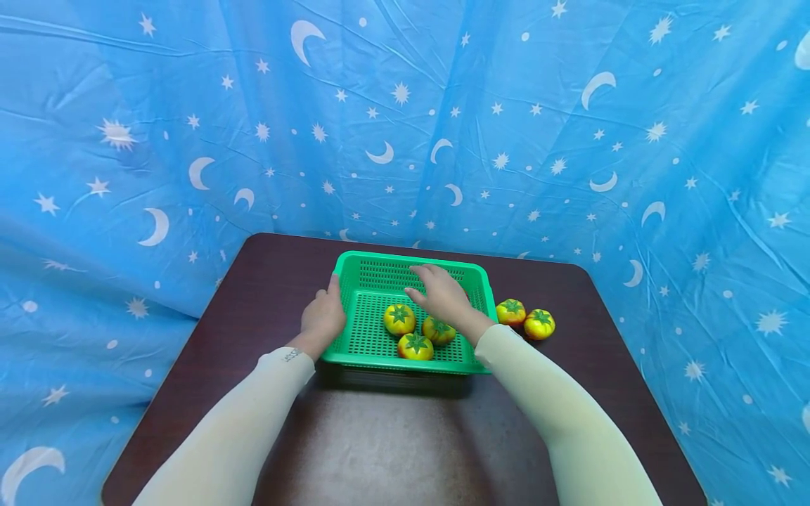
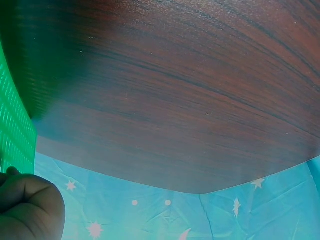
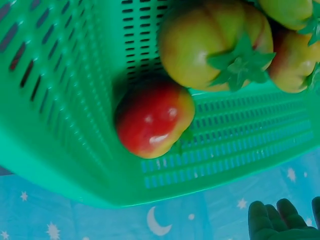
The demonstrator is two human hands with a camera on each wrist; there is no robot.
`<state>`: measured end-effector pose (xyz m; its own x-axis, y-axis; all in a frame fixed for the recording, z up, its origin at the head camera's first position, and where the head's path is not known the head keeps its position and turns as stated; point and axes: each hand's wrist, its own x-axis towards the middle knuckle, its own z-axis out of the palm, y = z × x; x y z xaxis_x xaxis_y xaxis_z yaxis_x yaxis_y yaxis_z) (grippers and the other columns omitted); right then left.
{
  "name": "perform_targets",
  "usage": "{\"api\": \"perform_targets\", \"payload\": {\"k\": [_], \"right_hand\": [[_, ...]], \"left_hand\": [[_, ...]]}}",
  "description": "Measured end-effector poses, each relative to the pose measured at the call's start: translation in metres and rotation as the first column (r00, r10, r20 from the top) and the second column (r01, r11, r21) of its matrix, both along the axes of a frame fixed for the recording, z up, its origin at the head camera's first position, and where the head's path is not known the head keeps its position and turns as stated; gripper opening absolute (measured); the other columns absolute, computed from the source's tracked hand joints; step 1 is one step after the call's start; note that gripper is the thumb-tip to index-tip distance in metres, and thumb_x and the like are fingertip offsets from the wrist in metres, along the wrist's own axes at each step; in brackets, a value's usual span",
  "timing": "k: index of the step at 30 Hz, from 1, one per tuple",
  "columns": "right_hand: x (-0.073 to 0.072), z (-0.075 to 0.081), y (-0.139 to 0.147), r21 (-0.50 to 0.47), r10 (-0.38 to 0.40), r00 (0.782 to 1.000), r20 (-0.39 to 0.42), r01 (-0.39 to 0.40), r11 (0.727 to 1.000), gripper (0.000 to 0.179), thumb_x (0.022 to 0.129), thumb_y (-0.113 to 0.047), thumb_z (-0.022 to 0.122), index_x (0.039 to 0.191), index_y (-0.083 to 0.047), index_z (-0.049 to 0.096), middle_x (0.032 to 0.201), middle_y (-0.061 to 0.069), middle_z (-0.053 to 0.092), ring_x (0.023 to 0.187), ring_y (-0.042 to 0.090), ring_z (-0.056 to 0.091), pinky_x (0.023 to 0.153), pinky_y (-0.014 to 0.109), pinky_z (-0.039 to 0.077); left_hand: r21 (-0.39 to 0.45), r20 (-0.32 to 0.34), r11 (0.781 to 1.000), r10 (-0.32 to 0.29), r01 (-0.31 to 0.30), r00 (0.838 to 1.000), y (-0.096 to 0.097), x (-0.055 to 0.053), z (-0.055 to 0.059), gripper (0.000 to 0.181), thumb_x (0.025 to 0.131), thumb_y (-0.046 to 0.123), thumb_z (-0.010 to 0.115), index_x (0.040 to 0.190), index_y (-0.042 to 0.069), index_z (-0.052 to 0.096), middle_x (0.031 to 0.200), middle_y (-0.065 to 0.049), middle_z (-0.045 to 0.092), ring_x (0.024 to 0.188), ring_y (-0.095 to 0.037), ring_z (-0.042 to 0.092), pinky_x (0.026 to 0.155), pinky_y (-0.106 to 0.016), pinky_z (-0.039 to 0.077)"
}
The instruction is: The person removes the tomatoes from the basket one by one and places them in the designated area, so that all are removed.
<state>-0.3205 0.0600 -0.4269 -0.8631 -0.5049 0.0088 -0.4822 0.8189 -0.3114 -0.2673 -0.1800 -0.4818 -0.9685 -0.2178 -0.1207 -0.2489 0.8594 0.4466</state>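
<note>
Four tomatoes [image 3: 205,37] lie inside the green basket [image 1: 380,362], two others [image 1: 539,325] outside, so I judge the work mostly done. The right hand [image 1: 441,292] hangs above, fingers spread, empty; the left hand [image 1: 324,316] touches the rim, its grip I cannot tell.

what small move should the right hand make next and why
Perhaps move the right hand toward the tomato just right of the green basket: the hand looks empty above the basket, and that tomato and a second one lie outside while others sit inside.
</note>
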Motion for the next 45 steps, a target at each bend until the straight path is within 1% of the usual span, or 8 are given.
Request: {"api": "perform_targets", "payload": {"k": [7, 13, 17, 22, 28, 31, 39, 45], "right_hand": [[0.009, -0.006, -0.01, 0.062, 0.068, 0.996, 0.051, -0.071, 0.996, 0.058, 0.1, -0.04, 0.06, 0.152, -0.019, 0.044, 0.158, 0.01, 0.042, 0.147, 0.032, 0.037, 0.119, 0.051, 0.034], [0.017, -0.007, -0.013, 0.07, 0.075, 0.995, 0.071, -0.08, 0.994, 0.059, 0.099, -0.039, 0.062, 0.151, -0.019, 0.044, 0.157, 0.009, 0.043, 0.146, 0.032, 0.038, 0.118, 0.052, 0.034], [0.019, -0.008, -0.015, 0.075, 0.087, 0.991, 0.101, -0.094, 0.993, 0.06, 0.099, -0.038, 0.062, 0.153, -0.019, 0.043, 0.157, 0.009, 0.042, 0.146, 0.031, 0.038, 0.117, 0.051, 0.036], [0.018, -0.013, -0.018, 0.114, 0.13, 0.978, 0.161, -0.149, 0.982, 0.064, 0.099, -0.038, 0.062, 0.155, -0.019, 0.039, 0.159, 0.012, 0.04, 0.145, 0.034, 0.038, 0.115, 0.052, 0.038], [0.021, -0.02, -0.02, 0.141, 0.169, 0.96, 0.222, -0.203, 0.969, 0.066, 0.099, -0.036, 0.062, 0.156, -0.018, 0.036, 0.161, 0.018, 0.033, 0.148, 0.038, 0.033, 0.118, 0.055, 0.034], [0.023, -0.022, -0.021, 0.158, 0.17, 0.956, 0.241, -0.212, 0.964, 0.066, 0.099, -0.037, 0.062, 0.156, -0.02, 0.036, 0.163, 0.017, 0.031, 0.149, 0.038, 0.031, 0.117, 0.054, 0.034], [0.024, -0.024, -0.023, 0.15, 0.182, 0.944, 0.276, -0.229, 0.962, 0.066, 0.099, -0.036, 0.063, 0.157, -0.02, 0.035, 0.165, 0.017, 0.026, 0.152, 0.038, 0.026, 0.119, 0.055, 0.032], [0.023, -0.027, -0.023, 0.156, 0.198, 0.931, 0.307, -0.255, 0.954, 0.066, 0.099, -0.035, 0.063, 0.156, -0.018, 0.036, 0.164, 0.019, 0.026, 0.15, 0.04, 0.028, 0.119, 0.055, 0.032]], "left_hand": [[0.0, -0.005, 1.0, 0.007, -0.007, 1.0, 0.0, 0.0, -0.002, 0.074, 0.101, 0.008, 0.047, 0.163, 0.013, 0.006, 0.122, -0.025, 0.055, 0.091, -0.031, 0.059, 0.076, -0.047, 0.052], [0.002, -0.005, 1.0, -0.001, 0.001, 1.0, -0.001, -0.001, -0.003, 0.076, 0.1, 0.008, 0.048, 0.163, 0.012, 0.006, 0.121, -0.025, 0.054, 0.09, -0.031, 0.059, 0.074, -0.046, 0.051], [-0.001, -0.004, 1.0, 0.002, -0.002, 1.0, -0.001, -0.001, -0.002, 0.076, 0.1, 0.008, 0.048, 0.163, 0.013, 0.006, 0.121, -0.025, 0.054, 0.09, -0.031, 0.059, 0.074, -0.045, 0.051], [-0.008, -0.004, 1.0, 0.005, -0.005, 1.0, -0.002, 0.0, -0.003, 0.075, 0.101, 0.008, 0.047, 0.163, 0.013, 0.006, 0.121, -0.025, 0.055, 0.088, -0.03, 0.059, 0.072, -0.045, 0.051], [0.0, -0.002, 1.0, 0.003, -0.003, 1.0, 0.0, 0.002, 0.0, 0.074, 0.101, 0.007, 0.046, 0.163, 0.013, 0.006, 0.123, -0.025, 0.055, 0.09, -0.031, 0.059, 0.075, -0.046, 0.052], [0.0, -0.007, 1.0, 0.001, -0.001, 1.0, 0.001, 0.002, 0.001, 0.074, 0.101, 0.007, 0.046, 0.163, 0.013, 0.006, 0.123, -0.025, 0.055, 0.089, -0.031, 0.059, 0.075, -0.046, 0.052], [0.004, -0.013, 1.0, -0.001, 0.001, 1.0, 0.0, 0.002, 0.001, 0.073, 0.102, 0.007, 0.046, 0.163, 0.012, 0.007, 0.122, -0.025, 0.055, 0.088, -0.03, 0.059, 0.074, -0.045, 0.051], [0.001, -0.006, 1.0, 0.003, -0.003, 1.0, 0.001, 0.003, 0.001, 0.074, 0.101, 0.007, 0.047, 0.163, 0.012, 0.007, 0.122, -0.025, 0.055, 0.088, -0.03, 0.059, 0.074, -0.046, 0.051]]}}
